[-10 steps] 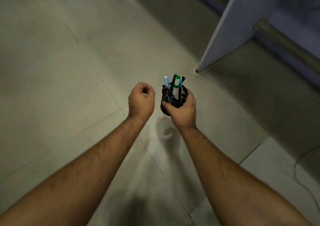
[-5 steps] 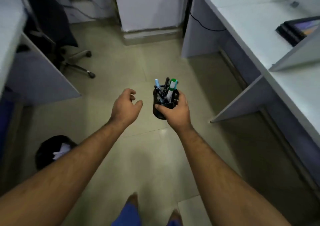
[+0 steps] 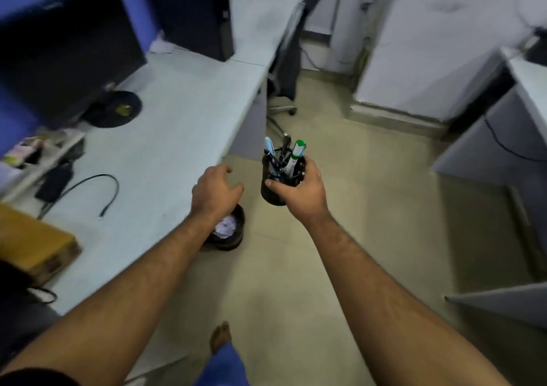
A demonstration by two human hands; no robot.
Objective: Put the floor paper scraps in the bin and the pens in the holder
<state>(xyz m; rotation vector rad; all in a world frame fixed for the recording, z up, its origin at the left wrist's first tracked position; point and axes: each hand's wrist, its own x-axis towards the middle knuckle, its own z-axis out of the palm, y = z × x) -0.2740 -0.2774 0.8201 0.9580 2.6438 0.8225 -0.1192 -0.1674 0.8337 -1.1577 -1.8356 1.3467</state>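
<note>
**Ana:** Over the floor, just right of the worktop [image 3: 165, 155] edge, the right hand [image 3: 302, 193] is wrapped round the black mesh holder [image 3: 273, 193], thumb across its near side. It is carried in the air, touching nothing else.

**Ben:** And the pens [image 3: 285, 156]?

**Ana:** Standing in the holder: a pale blue one, a couple of dark ones and a white marker with a green cap. I can't see any left on the floor.

**Ben:** The left hand [image 3: 214, 189]?

**Ana:** It holds nothing, fingers loosely spread, just left of the holder and apart from it, hovering above the bin [image 3: 233, 237].

**Ben:** So the scraps are done?

**Ana:** Crumpled white paper scraps [image 3: 223, 229] lie inside the bin, which sits on the floor against the worktop's side. The tiles in view show no more, though the picture is blurred.

**Ben:** Then which step is this?

**Ana:** I'd judge it the closing one: both sortings look finished, and the holder needs a place. The next move likely calls for swinging it left and setting it upright on the bare worktop, kept level so the pens don't tip out.
</note>
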